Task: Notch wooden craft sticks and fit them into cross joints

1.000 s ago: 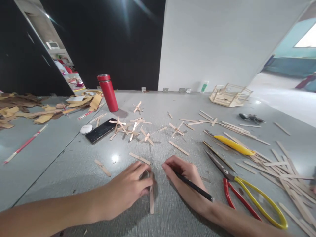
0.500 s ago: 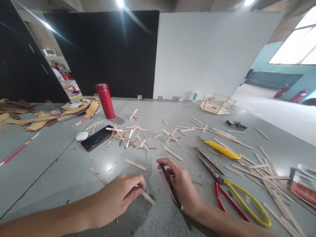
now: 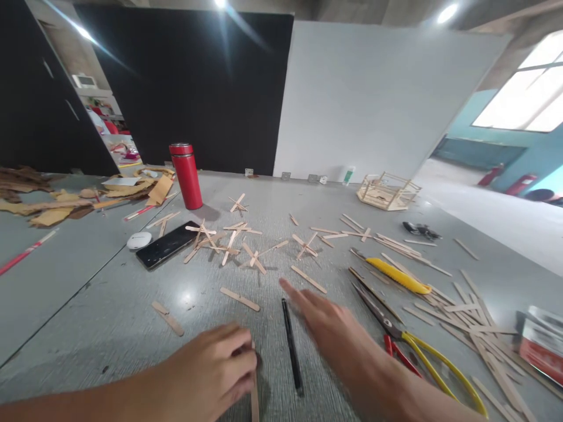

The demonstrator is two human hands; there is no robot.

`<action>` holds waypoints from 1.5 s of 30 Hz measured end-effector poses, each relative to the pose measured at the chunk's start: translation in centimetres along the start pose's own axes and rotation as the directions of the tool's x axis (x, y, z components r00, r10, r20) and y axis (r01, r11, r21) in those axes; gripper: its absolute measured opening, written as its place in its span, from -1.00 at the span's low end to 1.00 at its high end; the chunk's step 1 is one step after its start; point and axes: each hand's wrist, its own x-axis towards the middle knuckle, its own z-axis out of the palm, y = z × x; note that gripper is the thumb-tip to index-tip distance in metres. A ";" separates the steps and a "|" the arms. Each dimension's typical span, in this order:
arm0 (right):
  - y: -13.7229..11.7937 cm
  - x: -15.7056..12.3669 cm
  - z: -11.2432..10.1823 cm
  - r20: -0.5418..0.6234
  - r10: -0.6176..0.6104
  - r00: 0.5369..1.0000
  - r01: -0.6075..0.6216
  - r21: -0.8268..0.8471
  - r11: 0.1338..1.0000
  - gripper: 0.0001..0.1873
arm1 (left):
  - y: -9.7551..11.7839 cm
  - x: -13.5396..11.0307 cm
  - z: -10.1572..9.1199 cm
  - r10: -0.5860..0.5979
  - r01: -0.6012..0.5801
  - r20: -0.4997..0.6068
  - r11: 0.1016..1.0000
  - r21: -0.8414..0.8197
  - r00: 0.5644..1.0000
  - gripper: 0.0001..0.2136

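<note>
My left hand (image 3: 222, 366) is closed, its curled fingers on a flat wooden craft stick (image 3: 254, 395) that points toward me, low over the grey table. Part of the stick is hidden by the fingers. A black pen (image 3: 291, 346) lies on the tabletop between my hands. Just right of it, my right hand (image 3: 323, 319) is stretched forward, fingers extended and holding nothing. Beyond the hands lie single craft sticks (image 3: 240, 299) and several small crossed-stick pieces (image 3: 254, 258).
To the right are a yellow utility knife (image 3: 398, 275), scissors with yellow handles (image 3: 433, 357), red-handled pliers (image 3: 402, 356) and a stick pile (image 3: 479, 325). A phone (image 3: 169, 245), a white case (image 3: 139, 240) and a red flask (image 3: 186, 177) stand left. A stick-built frame (image 3: 388, 192) sits far right.
The pen has left my right hand and rests on the table; that hand's fingers have straightened. My left hand has lowered slightly, and its stick has turned to point toward me.
</note>
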 end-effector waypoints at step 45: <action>8.4 1.5 -9.0 -0.471 0.313 0.825 -0.380 -0.052 0.923 -0.56 | 0.0 -0.4 -0.1 0.029 -0.050 0.066 0.940 0.337 0.997 -0.56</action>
